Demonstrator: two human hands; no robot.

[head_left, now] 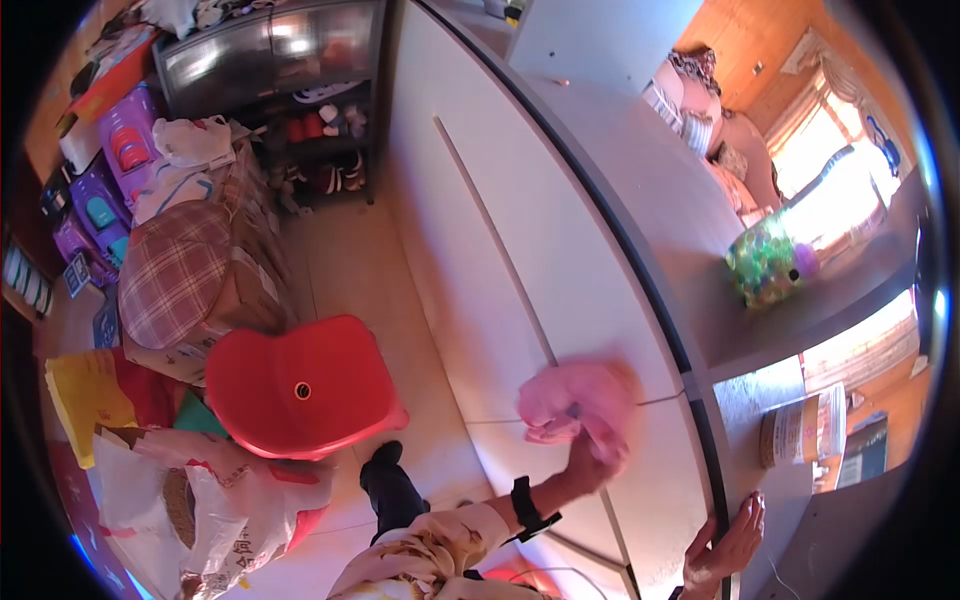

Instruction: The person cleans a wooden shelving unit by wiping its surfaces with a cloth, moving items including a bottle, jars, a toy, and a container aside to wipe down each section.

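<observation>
My left hand (600, 455) is closed on a pink cloth (572, 395), pressing it to the white cabinet front (500, 190) near a seam between panels. Motion blurs the cloth a little, and it hides part of my fingers. A black band (528, 508) circles that wrist, below a cream patterned sleeve (430, 550). At the lower right, my right hand (728, 548) lies with fingers stretched over the cabinet's dark top edge (712, 470), holding nothing.
A red plastic stool (300, 385) stands left of my foot (385, 465), beside plastic bags (240, 510) and a cardboard box (250, 265). On the grey ledge are a jar of green beads (765, 265) and a round tub (800, 430). A shoe rack (325, 130) stands at the back.
</observation>
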